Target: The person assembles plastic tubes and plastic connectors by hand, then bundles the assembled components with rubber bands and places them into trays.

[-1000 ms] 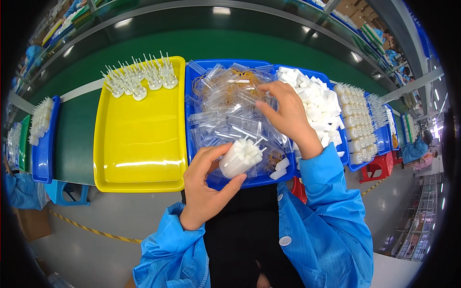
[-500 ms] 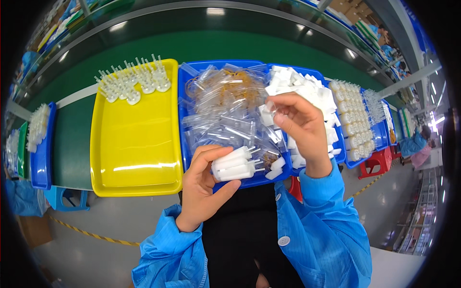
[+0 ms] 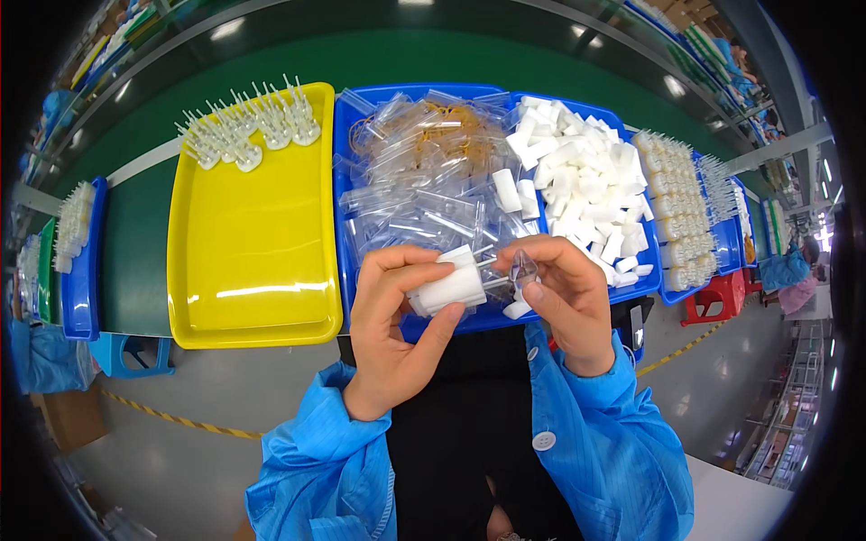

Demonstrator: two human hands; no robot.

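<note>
My left hand [image 3: 392, 329] is closed round a bundle of white blocks [image 3: 451, 287], thumb below and fingers above. Thin clear tubes stick out of the bundle's right end. Close to those tube ends, my right hand [image 3: 577, 302] pinches a small clear plastic piece [image 3: 523, 268] between thumb and fingers. Whether this piece touches the tubes I cannot tell. Beneath both hands lies a blue tray [image 3: 344, 194] with loose clear plastic sleeves [image 3: 410, 212] and orange rubber bands [image 3: 442, 126].
To the left, a yellow tray [image 3: 248, 316] bears several upright white pieces with thin stems [image 3: 248, 135] at its far end. Loose white blocks [image 3: 586, 180] fill another blue tray on the right. Beyond it stand rows of tube-topped pieces [image 3: 672, 212]. A red stool [image 3: 714, 298] is below.
My right hand has come down and left, from above the white blocks to the bundle's tube ends. The left hand has shifted slightly up, still holding the bundle.
</note>
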